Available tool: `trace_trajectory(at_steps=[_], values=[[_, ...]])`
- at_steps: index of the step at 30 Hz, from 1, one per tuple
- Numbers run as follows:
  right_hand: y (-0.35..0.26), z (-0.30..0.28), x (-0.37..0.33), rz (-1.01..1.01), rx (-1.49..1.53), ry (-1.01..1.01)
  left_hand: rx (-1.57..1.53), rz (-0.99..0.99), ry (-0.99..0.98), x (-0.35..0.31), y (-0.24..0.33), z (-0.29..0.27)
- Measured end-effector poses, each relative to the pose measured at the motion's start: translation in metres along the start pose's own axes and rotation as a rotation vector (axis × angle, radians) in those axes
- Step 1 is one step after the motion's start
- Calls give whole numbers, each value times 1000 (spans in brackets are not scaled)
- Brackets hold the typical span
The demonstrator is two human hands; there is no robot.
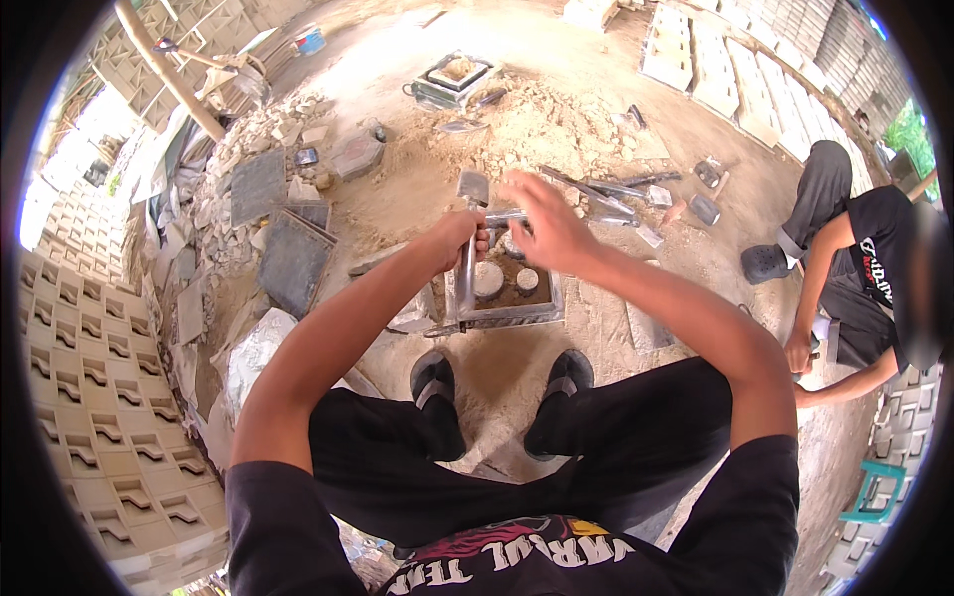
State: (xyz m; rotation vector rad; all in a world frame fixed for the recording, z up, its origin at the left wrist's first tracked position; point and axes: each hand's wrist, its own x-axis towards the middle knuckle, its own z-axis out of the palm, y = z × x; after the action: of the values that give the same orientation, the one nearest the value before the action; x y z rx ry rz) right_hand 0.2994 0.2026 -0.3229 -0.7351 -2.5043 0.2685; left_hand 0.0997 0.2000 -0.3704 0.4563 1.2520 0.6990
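My left hand (457, 241) is closed around the metal handle of a hammer (472, 187), whose blocky grey head points away from me. The handle runs back over the left side of a square metal mould (512, 318) on the ground in front of my feet. Inside the mould stand round, dusty pieces, a larger disc (488, 280) and a smaller one (528, 280). My right hand (549, 223) hovers above the mould's far right part, fingers apart and holding nothing. It partly hides the far side of the mould and a metal bar there.
Beyond the mould lies a heap of sandy rubble (556, 124), with another square mould (459, 74) behind it. Metal bars (606, 199) lie to the right. Dark slabs (296, 260) and broken pieces sit left. A co-worker (855, 268) crouches at right, near a green stool (878, 489).
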Motion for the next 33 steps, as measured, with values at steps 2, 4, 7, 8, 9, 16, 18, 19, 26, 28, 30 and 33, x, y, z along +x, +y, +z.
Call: trace_trajectory(at_steps=[2, 4, 7, 8, 9, 16, 18, 19, 26, 28, 30, 33], values=[[-30, 5, -5, -185, 156, -76, -154, 36, 15, 32, -2, -33], [-40, 2, -17, -130, 284, -43, -253, 10, 98, 29, 1, -15], [-40, 5, 1, -237, 324, 70, 380, 381, -275, 30, -8, -44], [-35, 5, 14, -335, 338, 68, 416, 399, -336, 26, -9, -54], [-28, 5, 19, -416, 338, 55, 179, 263, -336, 23, -11, -46], [-12, 37, 62, 229, 719, 616, 86, 235, 125, 15, -44, -59], [-19, 39, 77, 263, 782, 671, 153, 466, 314, 36, -88, -104], [-23, 47, 74, 309, 811, 683, 225, 539, 452, 48, -112, -116], [-86, 92, 63, 488, 1027, 732, -134, 796, 699, 106, -218, -101], [-67, 104, 48, 489, 918, 740, -282, 639, 501, 109, -202, -67], [-83, 120, 54, 439, 900, 713, -391, 584, 433, 109, -205, -94], [-69, 156, 34, 553, 919, 519, -102, 542, 598, 112, -196, -84]])
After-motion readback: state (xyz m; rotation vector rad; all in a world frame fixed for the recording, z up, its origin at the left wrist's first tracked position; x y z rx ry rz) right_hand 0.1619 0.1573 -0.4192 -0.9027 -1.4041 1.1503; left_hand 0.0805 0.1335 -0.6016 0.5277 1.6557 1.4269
